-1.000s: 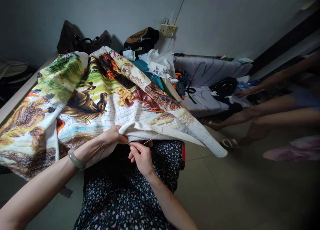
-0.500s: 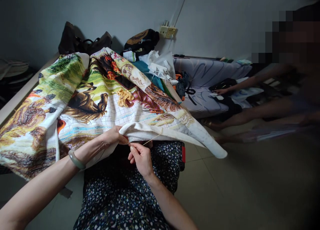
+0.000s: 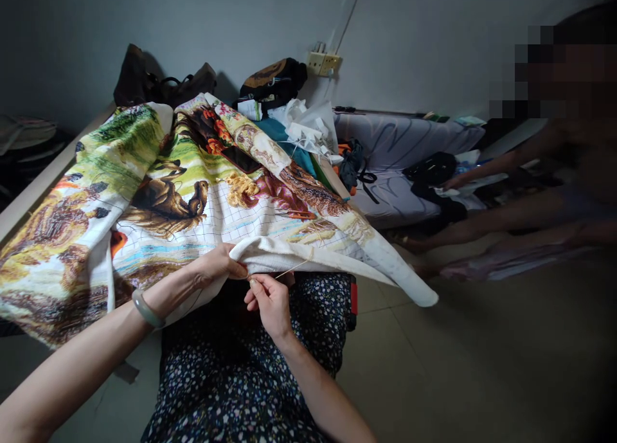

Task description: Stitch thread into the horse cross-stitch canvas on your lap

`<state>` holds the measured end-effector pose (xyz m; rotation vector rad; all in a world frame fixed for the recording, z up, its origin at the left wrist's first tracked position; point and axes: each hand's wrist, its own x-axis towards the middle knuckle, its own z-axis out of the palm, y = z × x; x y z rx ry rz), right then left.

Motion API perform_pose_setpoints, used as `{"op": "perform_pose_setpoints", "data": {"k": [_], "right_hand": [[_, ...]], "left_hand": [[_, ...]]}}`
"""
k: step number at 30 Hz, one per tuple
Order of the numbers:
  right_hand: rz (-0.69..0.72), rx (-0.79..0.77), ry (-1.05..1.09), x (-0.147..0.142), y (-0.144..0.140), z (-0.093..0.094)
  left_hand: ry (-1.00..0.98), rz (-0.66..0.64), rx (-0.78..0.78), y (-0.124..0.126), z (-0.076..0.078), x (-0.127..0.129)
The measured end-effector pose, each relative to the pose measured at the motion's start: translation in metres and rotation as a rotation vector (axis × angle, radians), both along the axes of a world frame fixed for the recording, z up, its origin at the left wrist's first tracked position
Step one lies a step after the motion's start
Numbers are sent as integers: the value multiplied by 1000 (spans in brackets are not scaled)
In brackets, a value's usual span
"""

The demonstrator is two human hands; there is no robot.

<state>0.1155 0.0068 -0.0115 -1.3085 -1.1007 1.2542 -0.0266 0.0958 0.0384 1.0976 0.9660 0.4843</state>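
A large cross-stitch cloth (image 3: pixel 187 237) with a printed grid and stitched horses spreads over the table in front of me. My left hand (image 3: pixel 222 263) is closed on its near edge, where the white underside is folded up. My right hand (image 3: pixel 268 301) pinches beside that edge, thumb against fingers, almost touching the left fingertips. A pale yellow thread (image 3: pixel 295 269) runs from the right fingertips up to the cloth's white fold. Whether a needle is between the fingers is too small to see. A bundle of yellow thread (image 3: pixel 241 189) and a bundle of purple thread (image 3: pixel 277 195) lie on the cloth.
A dark phone (image 3: pixel 241 159) rests on the cloth. Behind it are a dark bag (image 3: pixel 168 86), a black backpack (image 3: pixel 272 83) and white plastic bags (image 3: pixel 313 125). A sofa (image 3: pixel 385 179) stands to the right, with another person beside it. The cloth's rolled corner (image 3: pixel 419 289) overhangs the floor.
My right hand has shifted very slightly left, nearer the left fingertips. My left hand keeps its hold on the cloth. The other person's arm has moved right along the sofa.
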Motion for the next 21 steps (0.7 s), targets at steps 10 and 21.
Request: {"op": "perform_pose_setpoints", "data": {"k": [10, 21], "right_hand": [[36, 2, -48, 2, -4, 3], [-6, -2, -42, -3, -1, 2]], "left_hand": [[6, 47, -32, -1, -3, 1], [-11, 36, -23, -1, -2, 1]]}}
